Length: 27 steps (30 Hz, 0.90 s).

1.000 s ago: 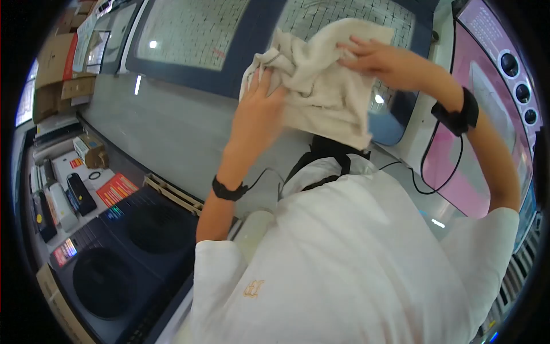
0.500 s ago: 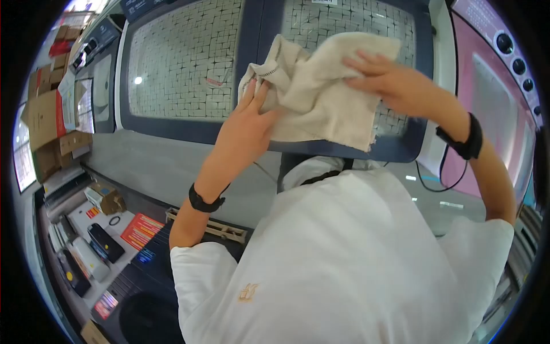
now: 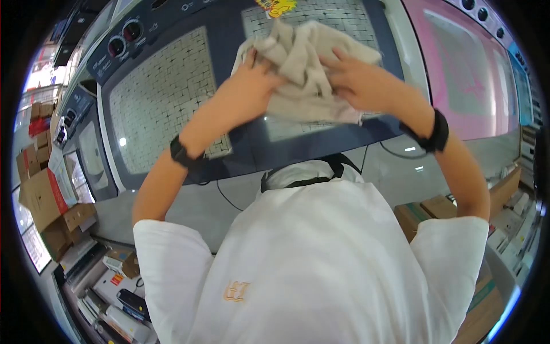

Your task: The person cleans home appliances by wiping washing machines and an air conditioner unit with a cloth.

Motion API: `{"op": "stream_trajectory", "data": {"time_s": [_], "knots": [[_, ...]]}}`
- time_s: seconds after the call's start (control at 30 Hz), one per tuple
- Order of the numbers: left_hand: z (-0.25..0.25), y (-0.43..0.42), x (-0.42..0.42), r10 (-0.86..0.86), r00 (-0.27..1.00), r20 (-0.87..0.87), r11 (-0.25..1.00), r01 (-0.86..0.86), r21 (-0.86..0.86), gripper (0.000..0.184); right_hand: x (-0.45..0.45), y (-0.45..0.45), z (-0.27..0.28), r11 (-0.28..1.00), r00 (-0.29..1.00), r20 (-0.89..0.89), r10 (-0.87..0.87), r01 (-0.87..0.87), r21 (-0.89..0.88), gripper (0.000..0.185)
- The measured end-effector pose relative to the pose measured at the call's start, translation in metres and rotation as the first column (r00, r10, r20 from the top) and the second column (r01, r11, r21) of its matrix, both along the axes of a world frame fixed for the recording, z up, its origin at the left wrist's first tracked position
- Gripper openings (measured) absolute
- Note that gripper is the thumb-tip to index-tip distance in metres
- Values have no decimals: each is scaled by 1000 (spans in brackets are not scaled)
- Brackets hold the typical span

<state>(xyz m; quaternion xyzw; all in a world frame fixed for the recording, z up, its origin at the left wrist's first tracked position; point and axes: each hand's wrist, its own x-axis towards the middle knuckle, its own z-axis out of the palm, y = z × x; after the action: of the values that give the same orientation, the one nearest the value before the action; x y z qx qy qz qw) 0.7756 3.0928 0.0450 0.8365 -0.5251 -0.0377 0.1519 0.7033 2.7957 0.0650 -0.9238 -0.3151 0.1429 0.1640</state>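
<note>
A beige cloth (image 3: 306, 57) lies bunched over the right-hand patterned lid (image 3: 338, 17) of a dark blue twin-lid machine that looks like a washing machine. My left hand (image 3: 249, 86) has its fingers curled into the cloth's left side. On the cloth's right side is my right hand (image 3: 364, 83), its fingers bent into the folds and somewhat apart. Both hands draw the fabric into a heap between them. Some fingertips are hidden in the folds.
The left patterned lid (image 3: 166, 109) sits beside the cloth, with control knobs (image 3: 125, 39) behind it. A pink machine (image 3: 464, 74) stands to the right. Cardboard boxes (image 3: 43, 192) are piled at left. A dark cable (image 3: 395, 152) hangs near the front edge.
The cloth, spread wider before, is now more crumpled. My right hand has come inward towards my left. The view has shifted, showing the knobs and a yellow sticker at the back.
</note>
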Motion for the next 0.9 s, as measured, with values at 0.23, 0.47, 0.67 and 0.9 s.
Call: {"op": "stream_trajectory", "data": {"time_s": [0.23, 0.47, 0.67, 0.9], "knots": [[-27, -34, 43, -35, 993, 114, 999, 39, -26, 53, 25, -98, -24, 966, 943, 230, -242, 256, -34, 66], [-28, -84, 71, 80, 987, 138, 993, -91, 71, 41, 105, -68, -48, 970, 975, 203, -89, 131, -203, 47], [16, 1, -43, 181, 982, -47, 974, -173, 144, 45, -51, -13, -12, 983, 954, 239, -184, 174, 61, 54], [17, 53, -138, 508, 858, -81, 855, -489, 174, 57, -110, 24, 14, 930, 930, 33, -367, 367, 18, 57]]}}
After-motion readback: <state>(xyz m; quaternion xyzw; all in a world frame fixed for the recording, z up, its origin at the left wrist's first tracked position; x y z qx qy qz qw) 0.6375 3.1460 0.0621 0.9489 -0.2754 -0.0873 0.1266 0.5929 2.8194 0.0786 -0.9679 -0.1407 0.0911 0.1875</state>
